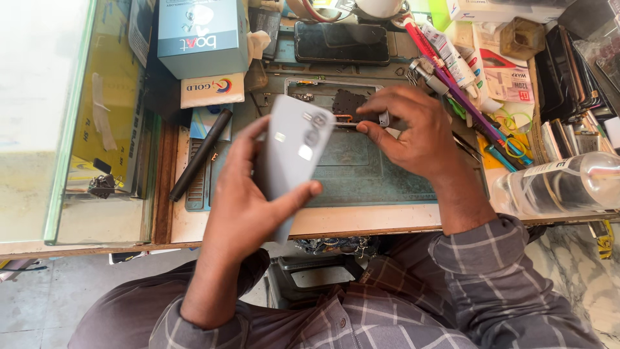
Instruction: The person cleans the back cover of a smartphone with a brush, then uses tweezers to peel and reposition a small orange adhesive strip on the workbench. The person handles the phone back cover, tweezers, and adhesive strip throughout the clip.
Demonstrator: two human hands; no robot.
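My left hand (248, 203) holds a grey phone back cover (294, 152) upright, camera cut-outs facing me, above the green work mat (361, 171). My right hand (413, 132) reaches over the mat. Its fingertips pinch a small part at the edge of an opened phone frame (336, 97) that lies flat on the mat, with a dark board inside it. The palm hides the frame's right end.
A black phone (342, 42) lies behind the frame. Boxes (203, 39) stand at the back left, a black pen-like tool (200, 155) lies left of the mat. Tubes, tweezers and tools (465, 84) crowd the right, with a clear plastic bottle (562, 184) at the bench edge.
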